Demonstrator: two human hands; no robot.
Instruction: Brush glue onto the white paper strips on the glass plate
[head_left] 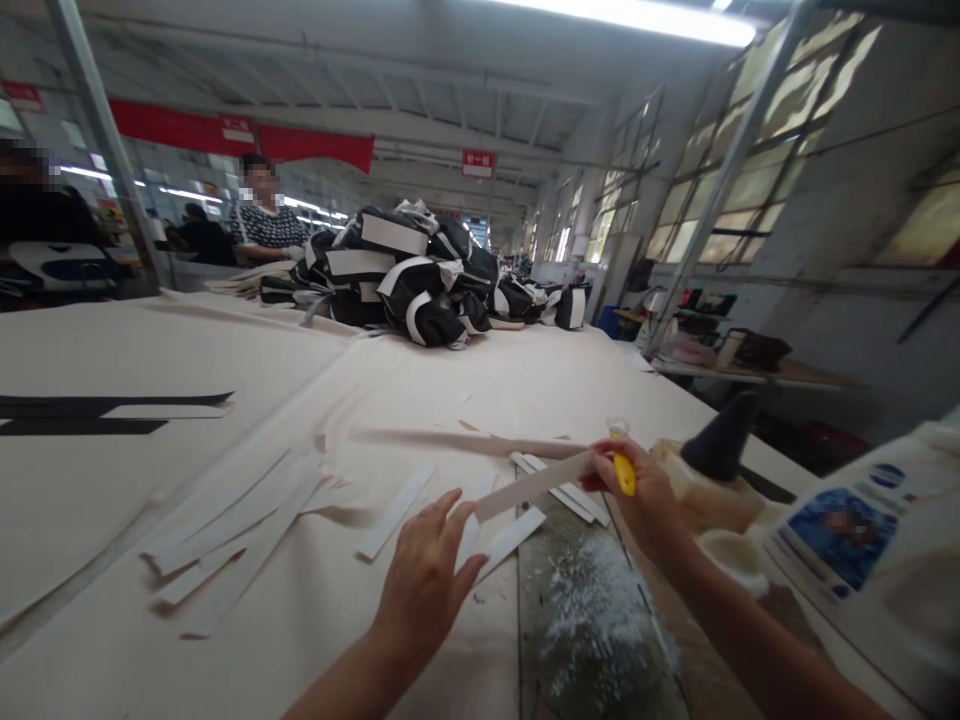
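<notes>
At right I see one white jug (896, 555), contents hidden, and one yellowish container (697, 490) bearing one black cone (724, 440). My right hand (651, 505) grips one yellow brush (624, 474) and one white strip (534, 487), stretched toward the left hand (421, 562), whose hold I can't tell.

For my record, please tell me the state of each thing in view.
Thin white strip: held, right hand
Yellow-handled tool: held, same hand
Left hand: fingers spread
Grey rectangular board: smeared white
Loose white strips: scattered
Narrow black strips: lying flat
Black-and-white bundles: heaped
Long ceiling light: lit
</notes>
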